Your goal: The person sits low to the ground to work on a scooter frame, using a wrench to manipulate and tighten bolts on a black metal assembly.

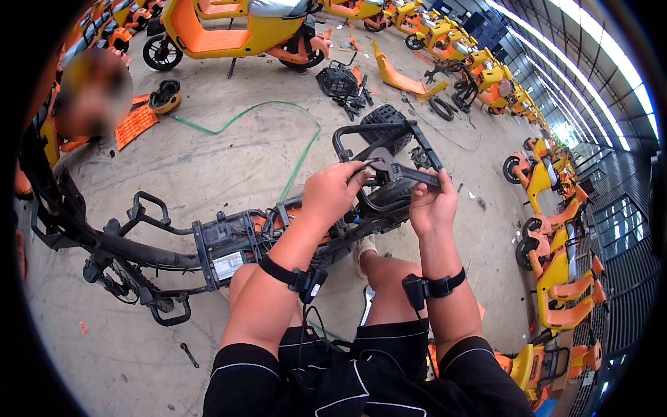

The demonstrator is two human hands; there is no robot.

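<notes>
An adjustable wrench (410,174) with a dark handle lies across the space between my hands, above the rear of a stripped black scooter frame (132,251). My right hand (435,203) is closed around the handle end. Beside the wrench's jaws (380,160), my left hand (335,192) is closed in a pinch; a small dark piece shows at its fingertips, too little of it to name. Under the hands are the frame's black tube loop (340,142) and rear wheel, partly hidden. Cables and a pale label (228,265) show on the frame's middle.
A smaller wrench (189,355) lies on the concrete at lower left. A green hose (306,156) curves beyond the frame. Farther off are a helmet (165,96), a black basket (338,81), a yellow body panel (399,76) and yellow-orange scooters (236,35). Another person (94,94) is at left.
</notes>
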